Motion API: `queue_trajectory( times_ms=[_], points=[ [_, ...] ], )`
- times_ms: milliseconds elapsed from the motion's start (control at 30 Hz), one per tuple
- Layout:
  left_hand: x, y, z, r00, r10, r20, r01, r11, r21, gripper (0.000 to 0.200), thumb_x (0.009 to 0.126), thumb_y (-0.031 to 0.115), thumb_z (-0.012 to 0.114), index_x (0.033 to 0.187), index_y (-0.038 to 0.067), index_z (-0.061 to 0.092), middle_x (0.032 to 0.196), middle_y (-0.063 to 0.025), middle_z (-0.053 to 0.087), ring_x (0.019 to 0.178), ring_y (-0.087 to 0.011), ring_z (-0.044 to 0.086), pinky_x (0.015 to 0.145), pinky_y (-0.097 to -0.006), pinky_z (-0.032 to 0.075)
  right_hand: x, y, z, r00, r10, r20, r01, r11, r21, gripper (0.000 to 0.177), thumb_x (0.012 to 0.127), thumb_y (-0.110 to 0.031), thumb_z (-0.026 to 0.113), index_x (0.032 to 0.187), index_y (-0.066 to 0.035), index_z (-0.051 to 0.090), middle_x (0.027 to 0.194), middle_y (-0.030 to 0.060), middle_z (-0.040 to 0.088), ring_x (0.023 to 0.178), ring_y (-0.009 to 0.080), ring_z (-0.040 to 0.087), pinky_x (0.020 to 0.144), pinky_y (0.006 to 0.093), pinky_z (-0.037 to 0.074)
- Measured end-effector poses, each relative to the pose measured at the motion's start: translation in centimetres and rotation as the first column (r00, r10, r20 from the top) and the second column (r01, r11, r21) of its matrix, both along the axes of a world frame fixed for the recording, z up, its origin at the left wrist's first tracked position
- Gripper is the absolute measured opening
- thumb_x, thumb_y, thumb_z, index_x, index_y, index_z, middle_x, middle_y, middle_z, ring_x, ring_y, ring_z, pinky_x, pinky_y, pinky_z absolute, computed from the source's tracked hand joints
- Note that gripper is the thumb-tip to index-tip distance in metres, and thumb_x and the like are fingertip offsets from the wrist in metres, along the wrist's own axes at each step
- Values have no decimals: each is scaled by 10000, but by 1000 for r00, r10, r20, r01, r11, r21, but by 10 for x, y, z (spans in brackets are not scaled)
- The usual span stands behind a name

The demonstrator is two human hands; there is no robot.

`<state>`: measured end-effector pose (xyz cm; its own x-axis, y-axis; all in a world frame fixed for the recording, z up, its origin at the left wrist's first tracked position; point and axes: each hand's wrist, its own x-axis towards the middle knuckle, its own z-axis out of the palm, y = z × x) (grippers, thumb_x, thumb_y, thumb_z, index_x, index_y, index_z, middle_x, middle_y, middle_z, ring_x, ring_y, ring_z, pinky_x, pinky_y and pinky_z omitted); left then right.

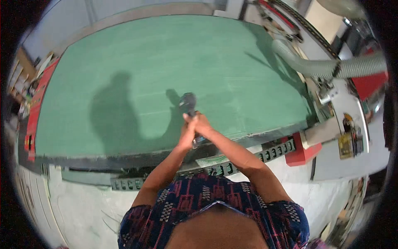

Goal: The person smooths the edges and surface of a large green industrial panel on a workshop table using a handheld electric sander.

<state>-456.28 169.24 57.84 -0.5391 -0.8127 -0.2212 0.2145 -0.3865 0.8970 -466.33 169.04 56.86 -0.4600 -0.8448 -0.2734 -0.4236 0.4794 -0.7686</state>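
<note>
A dark handheld power tool [188, 101] with a rounded black head is held out over the near part of the green tabletop [157, 50]. Both of my hands are closed around its handle. My left hand [188, 129] grips from the left, and my right hand [202, 124] wraps it from the right, overlapping the left. A small lower end of the tool shows beneath the hands, near the table's front edge. The tool's exact kind is blurred, and the fingers hide most of the handle.
A ribbed grey hose [319, 68] runs along the right side beside machine parts. A black cable chain [248, 162] passes below the table's front edge, ending near a red block [302, 150]. A red rail [41, 93] borders the left side. Shadows fall across the green surface.
</note>
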Motion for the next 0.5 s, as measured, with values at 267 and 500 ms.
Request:
queue_trajectory(
  times_ms=[267,500],
  points=[
    [7,-25,-41,938,-326,-120,333,942,45,566,896,537,346,1226,82,414,1145,-55,469,1012,-164,495,848,-326,424,-3,-4,-24,943,33,330,5,994,-112,443,855,-363,501,1031,41,546,934,187,601,825,259,570,748,407,453],
    [5,-24,-57,954,-285,96,299,936,-185,688,756,701,414,1151,138,441,1039,-34,550,926,-199,536,660,-349,481,0,12,-9,954,31,297,-7,997,-80,460,837,-388,503,1041,21,549,942,187,609,841,279,587,742,411,453]
  ],
)
